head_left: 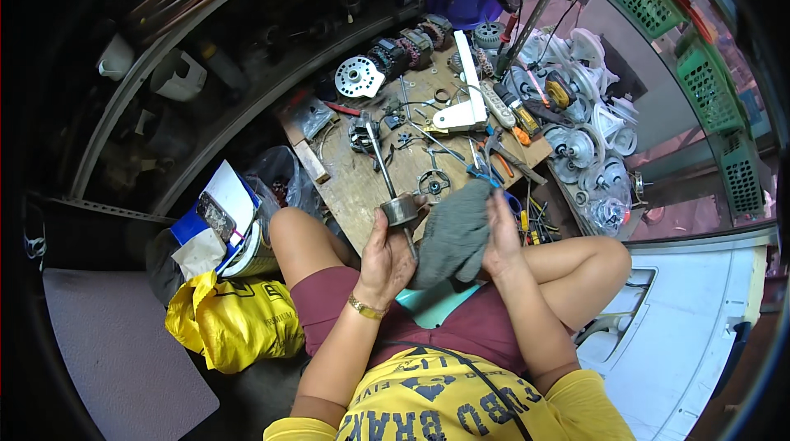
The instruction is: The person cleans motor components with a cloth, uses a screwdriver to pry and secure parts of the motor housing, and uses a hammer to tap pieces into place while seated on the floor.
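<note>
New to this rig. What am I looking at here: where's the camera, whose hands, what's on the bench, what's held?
There is no machine here: a person works with two bare hands. The single picture comes from a wide fisheye camera worn on the person's head, looking down, so straight edges curve near the rim. The forearms come in from the bottom edge. The left hand grips a metal motor rotor on a long shaft. The right hand holds a grey cloth beside it. Ahead is a low wooden board strewn with pliers, a white bracket and motor parts. White fan motor housings are piled to the right, and a yellow bag lies to the left.
</note>
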Available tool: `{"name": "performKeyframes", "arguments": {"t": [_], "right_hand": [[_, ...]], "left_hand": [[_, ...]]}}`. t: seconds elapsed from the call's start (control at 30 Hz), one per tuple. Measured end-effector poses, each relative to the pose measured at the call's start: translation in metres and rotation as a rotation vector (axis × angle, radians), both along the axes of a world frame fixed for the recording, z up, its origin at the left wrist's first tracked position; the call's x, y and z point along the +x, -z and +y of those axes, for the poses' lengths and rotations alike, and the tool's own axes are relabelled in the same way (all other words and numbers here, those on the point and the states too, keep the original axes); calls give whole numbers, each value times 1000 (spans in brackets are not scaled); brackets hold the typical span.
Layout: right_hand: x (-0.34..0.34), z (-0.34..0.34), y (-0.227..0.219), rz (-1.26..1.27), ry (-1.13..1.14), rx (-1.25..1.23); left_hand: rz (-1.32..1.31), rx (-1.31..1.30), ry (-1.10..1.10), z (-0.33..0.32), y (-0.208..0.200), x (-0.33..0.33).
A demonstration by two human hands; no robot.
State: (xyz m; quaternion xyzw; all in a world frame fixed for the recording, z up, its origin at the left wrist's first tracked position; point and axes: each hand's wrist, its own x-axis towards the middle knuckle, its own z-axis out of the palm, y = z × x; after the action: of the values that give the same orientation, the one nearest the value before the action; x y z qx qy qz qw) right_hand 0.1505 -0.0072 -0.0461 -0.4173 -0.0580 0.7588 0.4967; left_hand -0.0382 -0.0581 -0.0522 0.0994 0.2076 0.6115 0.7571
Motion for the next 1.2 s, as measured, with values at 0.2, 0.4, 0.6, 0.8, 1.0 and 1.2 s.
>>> {"name": "performKeyframes", "arguments": {"t": [0.2,0.4,0.6,0.8,1.0,1.2], "right_hand": [[-38,-29,38,-137,-209,314],[-61,-42,41,-584,-306,802],[-76,-39,45,-792,-216,736],[-66,-27,47,-246,-151,398],[-36,-26,39,130,-167,156],[-53,-32,48,-792,-291,811]], "left_hand": [[25,-6,-53,2,23,-2],[59,34,-168,-1,37,-5],[90,-26,-173,2,46,-1],[-73,59,-44,0,35,-3],[-252,31,-16,6,40,-9],[-85,-18,-146,3,46,-1]]}}
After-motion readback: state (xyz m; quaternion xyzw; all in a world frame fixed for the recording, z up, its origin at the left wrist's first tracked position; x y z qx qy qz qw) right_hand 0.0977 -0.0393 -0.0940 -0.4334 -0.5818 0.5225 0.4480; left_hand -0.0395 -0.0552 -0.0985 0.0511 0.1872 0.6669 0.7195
